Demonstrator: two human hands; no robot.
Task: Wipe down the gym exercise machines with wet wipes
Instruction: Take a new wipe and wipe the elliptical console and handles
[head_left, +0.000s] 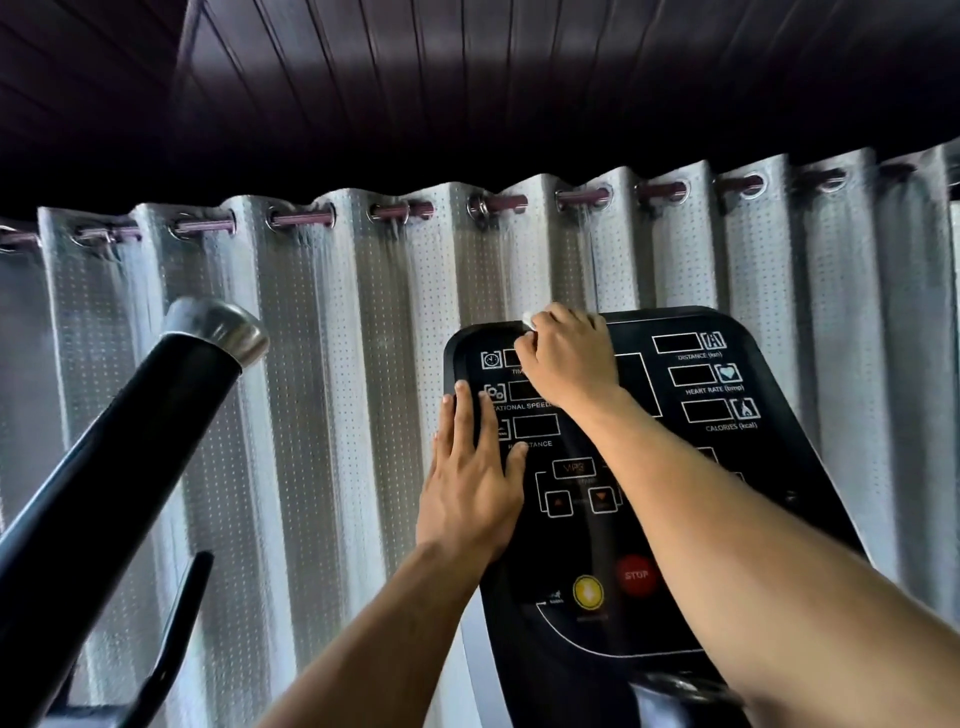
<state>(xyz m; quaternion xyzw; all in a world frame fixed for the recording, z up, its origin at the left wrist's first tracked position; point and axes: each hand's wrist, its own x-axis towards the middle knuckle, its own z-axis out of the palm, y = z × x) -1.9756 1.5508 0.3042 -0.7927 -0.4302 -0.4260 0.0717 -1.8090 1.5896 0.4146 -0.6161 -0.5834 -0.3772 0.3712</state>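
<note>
Wipe in our right hand shows only as a white scrap past the curled fingers, pressed on the upper left of the console, near its top edge. Our right forearm reaches diagonally across the panel, above the red stop button. Our left hand lies flat with straight fingers on the console's left edge, just below the right hand, holding nothing. Behind hangs a silver curtain.
</note>
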